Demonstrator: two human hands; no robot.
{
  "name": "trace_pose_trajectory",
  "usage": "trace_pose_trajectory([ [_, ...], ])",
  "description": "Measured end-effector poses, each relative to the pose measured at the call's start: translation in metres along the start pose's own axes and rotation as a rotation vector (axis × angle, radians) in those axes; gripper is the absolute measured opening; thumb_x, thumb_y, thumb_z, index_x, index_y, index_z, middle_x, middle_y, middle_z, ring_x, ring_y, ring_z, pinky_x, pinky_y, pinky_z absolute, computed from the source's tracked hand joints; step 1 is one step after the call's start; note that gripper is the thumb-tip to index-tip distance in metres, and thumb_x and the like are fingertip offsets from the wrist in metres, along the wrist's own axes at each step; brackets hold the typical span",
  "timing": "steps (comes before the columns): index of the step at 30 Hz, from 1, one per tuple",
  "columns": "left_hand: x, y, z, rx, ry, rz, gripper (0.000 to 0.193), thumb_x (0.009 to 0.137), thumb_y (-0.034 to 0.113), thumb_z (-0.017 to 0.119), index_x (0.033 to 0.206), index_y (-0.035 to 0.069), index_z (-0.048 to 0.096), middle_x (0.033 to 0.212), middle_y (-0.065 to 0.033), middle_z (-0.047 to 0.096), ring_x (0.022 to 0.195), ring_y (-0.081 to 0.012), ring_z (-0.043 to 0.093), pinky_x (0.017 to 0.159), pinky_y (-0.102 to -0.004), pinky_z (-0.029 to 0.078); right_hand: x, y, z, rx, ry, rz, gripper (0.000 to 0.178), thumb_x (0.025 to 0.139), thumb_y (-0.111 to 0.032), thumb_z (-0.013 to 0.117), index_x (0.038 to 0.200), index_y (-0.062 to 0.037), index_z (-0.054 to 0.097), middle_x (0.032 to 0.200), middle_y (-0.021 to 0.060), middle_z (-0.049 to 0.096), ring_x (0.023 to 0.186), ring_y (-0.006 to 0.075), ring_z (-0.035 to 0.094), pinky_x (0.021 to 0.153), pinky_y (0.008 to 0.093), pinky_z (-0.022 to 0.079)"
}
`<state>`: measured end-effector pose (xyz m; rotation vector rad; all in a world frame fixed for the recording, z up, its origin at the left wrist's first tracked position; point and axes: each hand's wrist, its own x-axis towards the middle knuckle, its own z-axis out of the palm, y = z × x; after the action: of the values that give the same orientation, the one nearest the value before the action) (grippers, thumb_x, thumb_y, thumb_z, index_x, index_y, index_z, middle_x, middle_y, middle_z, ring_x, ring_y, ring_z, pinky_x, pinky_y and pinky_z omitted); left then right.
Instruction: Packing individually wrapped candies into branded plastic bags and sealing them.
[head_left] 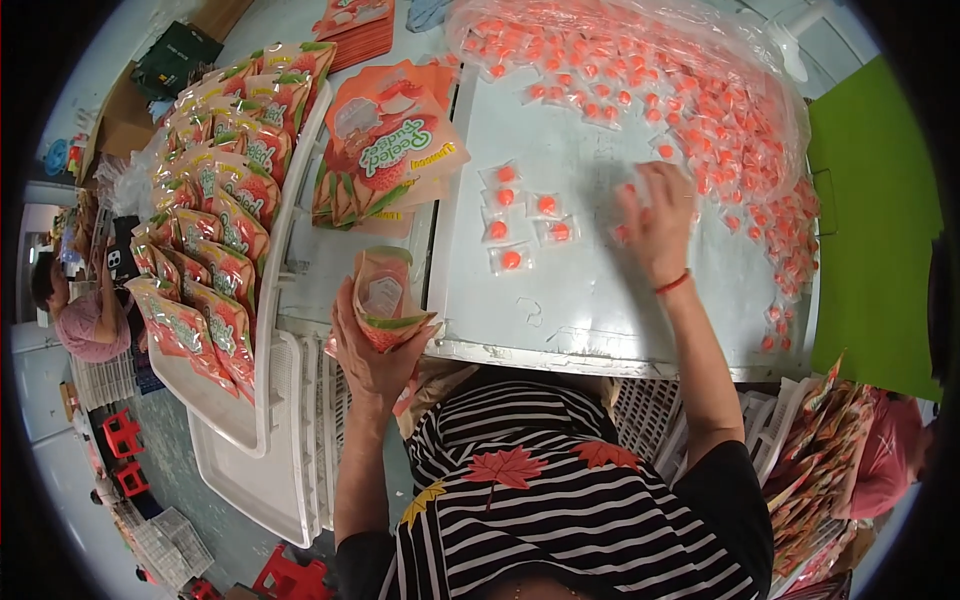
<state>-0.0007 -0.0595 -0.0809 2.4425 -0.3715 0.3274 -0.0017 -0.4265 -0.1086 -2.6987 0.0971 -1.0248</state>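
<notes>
My left hand [362, 352] is closed around an upright pouch [388, 330] printed in red and green, at the table's near left edge. The pouch's mouth gapes upward and shows its pale inside. Over the middle of the white table, my right hand [662, 215] wears a red wrist cord; motion smears its fingers. Some individually wrapped red candies [622, 234] show at those fingertips, but whether any are gripped cannot be made out. Between the hands lies a small group of wrapped candies [498, 230]. A large heap of the same candies [700, 120] spreads across the far right.
Flat pouches [385, 130] are stacked beyond my left hand. Further left, a white tray [262, 400] carries rows of filled pouches [215, 210]. Clear plastic sheeting [790, 110] borders the heap; a green panel [870, 220] stands at right. Other people [95, 315] are at both sides.
</notes>
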Motion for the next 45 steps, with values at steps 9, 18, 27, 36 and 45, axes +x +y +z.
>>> trace_pose_trajectory([
  [9, 0.005, -0.003, -0.001, -0.070, 0.011, 0.017, 0.107, 0.055, 0.022, 0.090, 0.139, 0.001, 0.029, 0.126, -0.0226, 0.046, 0.112, -0.0400, 0.050, 0.091, -0.0468, 0.043, -0.003, -0.094, 0.079, 0.141, -0.280, -0.063, 0.061, 0.076, -0.047, 0.068, 0.123, -0.0108, 0.055, 0.130, 0.0173, 0.046, 0.122, 0.0426, 0.040, 0.097, 0.0585, 0.032],
  [18, 0.008, -0.002, -0.003, -0.097, 0.029, -0.016, 0.106, 0.055, 0.016, 0.089, 0.141, 0.000, 0.028, 0.130, -0.0217, 0.044, 0.115, -0.0377, 0.049, 0.097, -0.0441, 0.041, -0.015, -0.085, 0.039, 0.210, -0.141, 0.004, 0.042, 0.084, -0.029, 0.063, 0.119, -0.0057, 0.055, 0.128, 0.0159, 0.048, 0.121, 0.0401, 0.042, 0.101, 0.0566, 0.031],
  [27, 0.011, 0.005, 0.008, -0.089, 0.000, 0.005, 0.108, 0.053, 0.014, 0.089, 0.141, 0.001, 0.028, 0.132, -0.0209, 0.043, 0.119, -0.0373, 0.047, 0.099, -0.0444, 0.040, -0.072, 0.039, -0.022, 0.211, 0.171, 0.509, 0.024, 0.095, -0.004, 0.046, 0.118, -0.0011, 0.053, 0.110, 0.0165, 0.060, 0.091, 0.0275, 0.063, 0.079, 0.0339, 0.049],
  [36, 0.015, 0.010, 0.009, -0.075, 0.006, 0.041, 0.109, 0.051, 0.012, 0.089, 0.141, 0.002, 0.028, 0.134, -0.0199, 0.042, 0.120, -0.0375, 0.046, 0.100, -0.0442, 0.039, -0.067, 0.033, -0.001, 0.343, 0.049, 0.567, 0.027, 0.098, -0.006, 0.043, 0.124, -0.0010, 0.049, 0.111, 0.0141, 0.062, 0.098, 0.0259, 0.063, 0.083, 0.0311, 0.048],
  [45, 0.011, 0.010, 0.009, -0.074, 0.006, 0.031, 0.111, 0.050, 0.011, 0.089, 0.142, 0.003, 0.027, 0.133, -0.0206, 0.043, 0.120, -0.0374, 0.047, 0.100, -0.0440, 0.039, -0.028, 0.059, 0.004, 0.642, -0.204, 0.581, 0.044, 0.101, -0.034, 0.033, 0.134, -0.0059, 0.038, 0.120, 0.0129, 0.060, 0.108, 0.0249, 0.059, 0.095, 0.0348, 0.043],
])
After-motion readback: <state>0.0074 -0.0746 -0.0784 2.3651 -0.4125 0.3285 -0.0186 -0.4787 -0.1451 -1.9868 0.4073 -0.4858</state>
